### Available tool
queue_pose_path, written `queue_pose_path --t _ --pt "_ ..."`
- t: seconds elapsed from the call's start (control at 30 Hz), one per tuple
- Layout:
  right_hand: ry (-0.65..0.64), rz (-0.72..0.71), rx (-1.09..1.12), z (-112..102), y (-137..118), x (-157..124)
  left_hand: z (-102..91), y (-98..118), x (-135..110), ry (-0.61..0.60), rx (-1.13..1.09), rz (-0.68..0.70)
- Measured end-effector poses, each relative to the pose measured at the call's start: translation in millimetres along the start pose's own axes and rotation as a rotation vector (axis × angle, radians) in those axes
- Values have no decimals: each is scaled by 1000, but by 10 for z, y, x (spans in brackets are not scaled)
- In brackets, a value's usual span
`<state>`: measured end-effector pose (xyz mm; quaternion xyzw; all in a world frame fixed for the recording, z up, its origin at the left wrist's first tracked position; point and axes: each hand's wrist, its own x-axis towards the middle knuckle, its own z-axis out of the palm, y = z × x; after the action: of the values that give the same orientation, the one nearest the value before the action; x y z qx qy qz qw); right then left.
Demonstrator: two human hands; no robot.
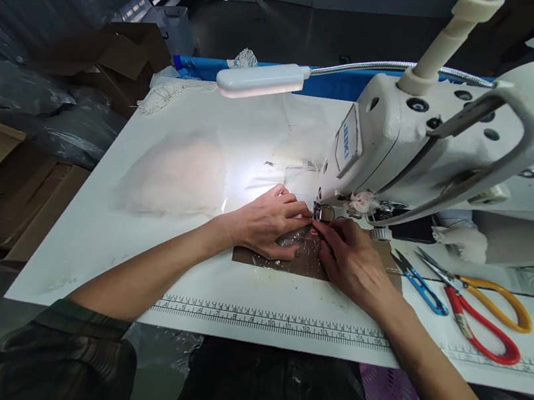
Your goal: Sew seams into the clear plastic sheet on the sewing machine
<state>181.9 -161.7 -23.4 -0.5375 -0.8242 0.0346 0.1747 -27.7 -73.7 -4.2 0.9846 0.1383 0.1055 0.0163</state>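
Note:
My left hand (pixel 271 222) lies beside the presser foot (pixel 324 214) of a white sewing machine (pixel 384 120), its fingers stretched toward the foot and the thumb apart. My right hand (pixel 351 256) is closed, with the index finger and thumb drawn together just in front of the foot. Whatever its fingertips pinch is too small or hidden to make out. The fingertips of both hands nearly meet there. Beneath them is a flat brown plate (pixel 305 262) sprinkled with thread bits. Sheer pale fabric (pixel 177 176) spreads on the table left of my left hand.
Blue thread snips (pixel 419 284), orange-handled scissors (pixel 496 298) and red-handled scissors (pixel 481 326) lie at the right. A ruler strip (pixel 273 322) runs along the table's front edge. A lamp (pixel 262 80) hangs above. Cardboard boxes (pixel 21 197) stand left; a purple basket (pixel 390 399) sits below.

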Motion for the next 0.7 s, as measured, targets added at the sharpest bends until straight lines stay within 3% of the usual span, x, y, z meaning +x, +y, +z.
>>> queue_pose_path --t 0.37,0.6,0.7 --pt "-21 60 -44 14 -14 25 -10 18 27 -53 34 -66" --pt "-136 83 317 -224 194 53 -46 24 56 -105 93 -88" --pt "-167 174 454 -285 339 108 -47 11 57 -108 103 -92"
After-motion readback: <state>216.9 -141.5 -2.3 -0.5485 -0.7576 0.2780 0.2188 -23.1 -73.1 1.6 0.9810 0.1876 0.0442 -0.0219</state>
